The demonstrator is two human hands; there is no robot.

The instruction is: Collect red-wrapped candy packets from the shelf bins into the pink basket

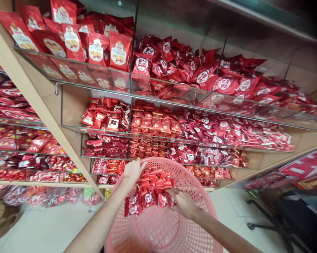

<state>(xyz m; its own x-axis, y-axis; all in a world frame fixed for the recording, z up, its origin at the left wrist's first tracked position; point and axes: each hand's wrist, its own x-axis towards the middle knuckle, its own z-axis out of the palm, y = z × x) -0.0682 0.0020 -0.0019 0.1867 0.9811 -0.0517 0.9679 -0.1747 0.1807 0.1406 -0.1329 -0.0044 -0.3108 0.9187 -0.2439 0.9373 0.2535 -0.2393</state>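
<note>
A pink perforated plastic basket (pixel 190 182) tilts toward the shelves, low in the middle of the view. My left hand (pixel 132 171) grips its far rim, fingers curled over the edge. Inside the basket lies a heap of small red snack packets (pixel 153 186). My right hand (pixel 183 203) reaches into the basket with its fingers closed on one red packet (pixel 166 199) at the heap's near edge.
Glass shelves (pixel 158 100) in a beige frame (pixel 29 91) hold several compartments of red snack packets, larger red biscuit bags (pixel 95 49) at top left. More shelves stand at left. A black chair base (pixel 274 221) sits on the pale floor at right.
</note>
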